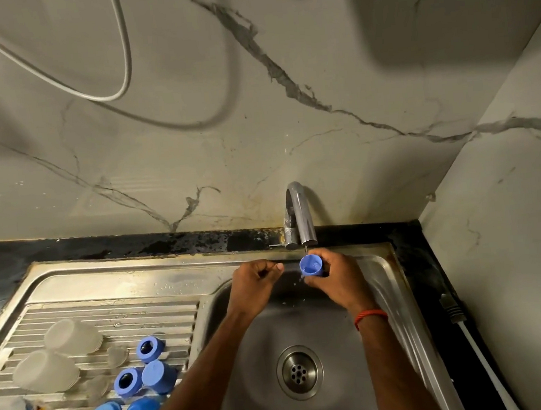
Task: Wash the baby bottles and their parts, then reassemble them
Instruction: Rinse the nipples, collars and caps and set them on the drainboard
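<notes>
Baby-bottle parts lie at the left on the ribbed drainboard [107,306]: clear bottles [72,336] on their sides, three blue rings [149,348] and two blue caps [158,377] close together, with small clear teats [116,355] among them. Both forearms reach up over the steel sink [391,342], above its drain [299,372]. The left hand [253,282] hovers at the basin's far edge with fingers curled in and thumb pointing right, and I can see nothing in it. Just beside it, the right hand [336,281] grips a third blue cap [311,266], open side toward me, right under the tap [300,215], where a thin thread of water falls. A red thread [370,316] circles that wrist. Dark, stained worktop [416,257] borders the sink, a white cable [482,359] lies along its right side, and veined marble wall [191,146] rises behind.
</notes>
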`<state>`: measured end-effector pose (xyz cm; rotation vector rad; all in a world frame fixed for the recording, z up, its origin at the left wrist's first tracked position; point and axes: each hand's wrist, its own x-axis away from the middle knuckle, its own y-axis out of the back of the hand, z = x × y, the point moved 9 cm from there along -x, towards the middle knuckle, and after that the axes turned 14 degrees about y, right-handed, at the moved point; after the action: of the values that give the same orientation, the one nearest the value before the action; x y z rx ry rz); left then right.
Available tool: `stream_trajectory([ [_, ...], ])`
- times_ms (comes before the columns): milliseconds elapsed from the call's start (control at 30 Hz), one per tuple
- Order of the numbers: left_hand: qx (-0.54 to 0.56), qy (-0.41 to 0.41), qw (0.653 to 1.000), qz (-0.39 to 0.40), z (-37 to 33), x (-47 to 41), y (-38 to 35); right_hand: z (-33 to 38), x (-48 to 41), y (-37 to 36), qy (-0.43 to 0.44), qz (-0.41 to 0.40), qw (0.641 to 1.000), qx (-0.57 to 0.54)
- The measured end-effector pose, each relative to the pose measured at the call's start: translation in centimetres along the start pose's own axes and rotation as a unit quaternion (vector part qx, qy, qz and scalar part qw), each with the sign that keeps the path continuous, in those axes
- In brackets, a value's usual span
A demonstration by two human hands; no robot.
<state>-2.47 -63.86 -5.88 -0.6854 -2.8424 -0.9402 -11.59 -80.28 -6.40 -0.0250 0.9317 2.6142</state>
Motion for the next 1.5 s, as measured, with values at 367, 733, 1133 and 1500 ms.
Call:
stream_trajectory([
  [367, 0.007, 0.004, 1.000, -0.004, 1.0, -0.4, 0.2, 1.0, 0.3, -0.8, 0.007, -0.005, 0.999, 0.032],
  [733, 0.013, -0.001, 1.000, -0.013, 1.4, -0.4, 0.1, 1.0, 0.3, -0.1, -0.001, -0.034, 0.997, 0.066],
  [1133, 0.264, 0.132, 0.945, 0.142, 1.8, 0.3, -3.9, 2.3, 0.6, -0.5, -0.040, -0.147, 0.964, -0.219],
  [1500, 0.224, 0.155, 0.955, 0.117, 2.0, -1.1, -7.3, -1.6, 2.3, -5.2, -0.362, -0.145, 0.837, -0.384],
])
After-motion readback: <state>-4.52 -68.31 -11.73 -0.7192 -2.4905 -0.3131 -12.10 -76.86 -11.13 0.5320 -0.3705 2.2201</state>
